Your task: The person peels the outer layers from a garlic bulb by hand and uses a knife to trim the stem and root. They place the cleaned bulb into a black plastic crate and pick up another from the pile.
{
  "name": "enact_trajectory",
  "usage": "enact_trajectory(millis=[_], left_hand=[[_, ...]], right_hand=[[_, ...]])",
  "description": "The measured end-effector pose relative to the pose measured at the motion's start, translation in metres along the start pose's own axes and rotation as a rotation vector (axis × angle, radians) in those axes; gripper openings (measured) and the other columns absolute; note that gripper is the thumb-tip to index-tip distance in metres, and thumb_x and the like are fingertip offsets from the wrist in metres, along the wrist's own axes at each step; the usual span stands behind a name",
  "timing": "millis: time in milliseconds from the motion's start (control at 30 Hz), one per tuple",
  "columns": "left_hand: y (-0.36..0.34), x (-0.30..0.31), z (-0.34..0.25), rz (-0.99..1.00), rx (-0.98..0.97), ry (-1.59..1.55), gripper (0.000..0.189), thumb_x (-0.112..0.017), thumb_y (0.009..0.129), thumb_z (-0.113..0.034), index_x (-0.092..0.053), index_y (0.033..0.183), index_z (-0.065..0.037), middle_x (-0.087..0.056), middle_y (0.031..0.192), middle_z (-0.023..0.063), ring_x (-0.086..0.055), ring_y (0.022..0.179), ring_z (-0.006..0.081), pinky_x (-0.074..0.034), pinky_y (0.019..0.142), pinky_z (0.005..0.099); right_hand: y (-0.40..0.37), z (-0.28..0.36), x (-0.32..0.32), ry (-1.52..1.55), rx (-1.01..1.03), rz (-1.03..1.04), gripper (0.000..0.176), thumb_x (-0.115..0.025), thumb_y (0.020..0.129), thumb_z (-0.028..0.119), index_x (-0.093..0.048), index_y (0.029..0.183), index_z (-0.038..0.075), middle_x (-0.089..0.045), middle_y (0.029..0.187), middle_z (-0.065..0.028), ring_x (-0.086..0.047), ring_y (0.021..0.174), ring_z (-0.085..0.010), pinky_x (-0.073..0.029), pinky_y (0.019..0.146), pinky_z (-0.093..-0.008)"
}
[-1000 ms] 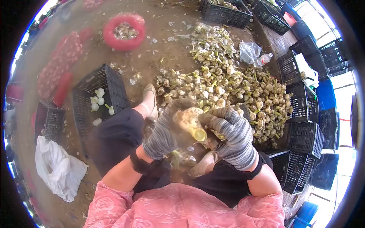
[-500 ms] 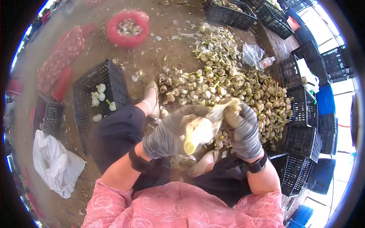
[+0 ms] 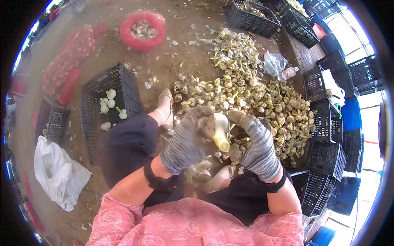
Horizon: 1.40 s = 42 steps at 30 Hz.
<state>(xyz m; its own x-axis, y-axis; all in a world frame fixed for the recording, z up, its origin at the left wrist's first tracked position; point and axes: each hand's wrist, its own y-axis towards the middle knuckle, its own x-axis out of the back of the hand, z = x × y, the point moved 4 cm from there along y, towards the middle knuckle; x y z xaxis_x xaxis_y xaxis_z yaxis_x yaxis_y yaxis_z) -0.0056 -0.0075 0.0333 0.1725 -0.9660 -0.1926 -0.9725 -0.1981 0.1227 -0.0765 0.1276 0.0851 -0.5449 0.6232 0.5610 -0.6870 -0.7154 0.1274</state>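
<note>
A: What's in those gloves?

B: A garlic bulb [image 3: 212, 124], held up over the lap, between the knees and the big pile of garlic [image 3: 262, 98] on the ground in front. The left hand [image 3: 186, 141] is wrapped right round its near side, fingers closed on it. The right hand [image 3: 256, 145] has its fingers curled onto the far side, down by the cut stalk [image 3: 223, 144], which points back towards the person.

A: Both hands gripping, then?

B: Both closed on the one bulb, yes. Neither palm is open.

A: Heavy thing?

B: I'd say light, and firm at the core. But the outer skin looks papery and loose, so I'd expect it to slide or tear under the fingers. The knitted gloves should help there.

A: Where would you hold it?

B: Round the fat middle with one hand, as the left does. The stalk looks stiff enough to serve as a handle for the other. Squeeze too hard and the cloves could bruise, I'd guess.

A: And off to the side?

B: A black crate [image 3: 123, 84] by the left knee with a few clean white bulbs [image 3: 107, 102] in it. A white bag [image 3: 59, 172] lies nearer, and a red ring [image 3: 128, 37] sits further off.
</note>
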Motion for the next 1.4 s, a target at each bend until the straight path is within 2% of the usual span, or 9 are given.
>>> enact_trajectory(millis=[233,300,767,867,1000,1100,1300,1333,1400], left_hand=[[0.002,0.012,0.006,0.005,0.468,-0.215,0.031,-0.067,0.073,-0.018,-0.056,0.099,-0.007,-0.052,0.100,0.0065,-0.053,0.089,0.0175,-0.047,0.072,0.0288],[0.003,0.014,-0.017,0.183,-0.381,0.611,0.046,-0.070,0.068,-0.008,-0.052,0.111,-0.009,-0.048,0.112,0.0110,-0.054,0.095,0.0221,-0.047,0.077,0.0290],[0.007,0.009,-0.021,0.121,-0.426,0.596,0.013,-0.055,0.083,-0.012,-0.056,0.093,-0.004,-0.052,0.106,0.0112,-0.053,0.092,0.0219,-0.043,0.079,0.0286],[-0.001,0.015,-0.009,0.102,-0.040,0.011,0.012,-0.054,0.082,-0.002,-0.054,0.093,-0.006,-0.051,0.112,0.0107,-0.050,0.100,0.0183,-0.042,0.082,0.0276],[0.003,0.013,-0.009,0.129,-0.208,-0.065,0.016,-0.055,0.079,0.003,-0.052,0.090,-0.008,-0.052,0.109,0.0107,-0.050,0.097,0.0154,-0.042,0.080,0.0271],[0.002,0.013,-0.012,0.209,-0.380,0.165,0.015,-0.055,0.078,0.002,-0.051,0.089,-0.008,-0.056,0.097,0.0091,-0.053,0.090,0.0156,-0.044,0.076,0.0268],[-0.005,-0.004,0.020,0.520,-0.128,0.733,0.015,-0.057,0.077,-0.003,-0.055,0.091,-0.006,-0.059,0.084,0.0084,-0.059,0.074,0.0242,-0.047,0.068,0.0312],[-0.004,-0.008,0.037,0.646,0.277,0.742,0.021,-0.060,0.078,-0.012,-0.056,0.097,-0.007,-0.060,0.087,0.0103,-0.059,0.077,0.0272,-0.047,0.070,0.0325],[-0.006,-0.010,0.031,0.589,0.089,0.852,0.025,-0.063,0.076,-0.016,-0.056,0.099,-0.007,-0.060,0.088,0.0106,-0.059,0.078,0.0273,-0.047,0.070,0.0325]], right_hand=[[-0.003,0.011,0.000,-0.272,0.323,-0.057,0.037,-0.068,0.061,0.004,-0.062,0.098,0.010,-0.058,0.095,-0.0103,-0.059,0.082,-0.0272,-0.049,0.069,-0.0332],[-0.005,0.002,-0.004,-0.278,0.329,-0.044,0.038,-0.068,0.061,0.007,-0.062,0.098,0.011,-0.058,0.094,-0.0121,-0.060,0.078,-0.0287,-0.050,0.064,-0.0338],[-0.001,-0.017,-0.002,0.095,0.190,-0.184,0.033,-0.068,0.062,0.002,-0.061,0.094,0.005,-0.060,0.086,-0.0128,-0.059,0.076,-0.0258,-0.048,0.066,-0.0328],[-0.005,-0.022,0.002,0.462,-0.226,-0.163,0.029,-0.063,0.070,0.000,-0.059,0.099,0.003,-0.061,0.089,-0.0067,-0.058,0.079,-0.0133,-0.048,0.069,-0.0255],[-0.003,-0.032,0.001,0.834,-0.337,-0.156,0.029,-0.059,0.074,0.001,-0.057,0.103,0.001,-0.061,0.091,-0.0044,-0.057,0.079,-0.0102,-0.047,0.068,-0.0225],[-0.005,-0.043,-0.001,0.800,-0.376,-0.132,0.031,-0.058,0.076,0.005,-0.054,0.107,0.001,-0.061,0.094,-0.0073,-0.059,0.082,-0.0141,-0.049,0.070,-0.0250],[0.001,-0.056,0.005,1.137,-0.479,-0.223,0.035,-0.057,0.079,0.008,-0.050,0.111,-0.002,-0.059,0.101,-0.0124,-0.060,0.089,-0.0219,-0.052,0.075,-0.0321],[0.002,-0.057,0.005,1.117,-0.472,-0.204,0.037,-0.059,0.078,0.010,-0.049,0.111,-0.002,-0.059,0.101,-0.0120,-0.059,0.089,-0.0204,-0.051,0.074,-0.0300],[0.001,-0.055,0.003,1.071,-0.399,-0.167,0.037,-0.060,0.077,0.010,-0.050,0.111,-0.002,-0.059,0.101,-0.0118,-0.059,0.090,-0.0194,-0.051,0.074,-0.0290]])
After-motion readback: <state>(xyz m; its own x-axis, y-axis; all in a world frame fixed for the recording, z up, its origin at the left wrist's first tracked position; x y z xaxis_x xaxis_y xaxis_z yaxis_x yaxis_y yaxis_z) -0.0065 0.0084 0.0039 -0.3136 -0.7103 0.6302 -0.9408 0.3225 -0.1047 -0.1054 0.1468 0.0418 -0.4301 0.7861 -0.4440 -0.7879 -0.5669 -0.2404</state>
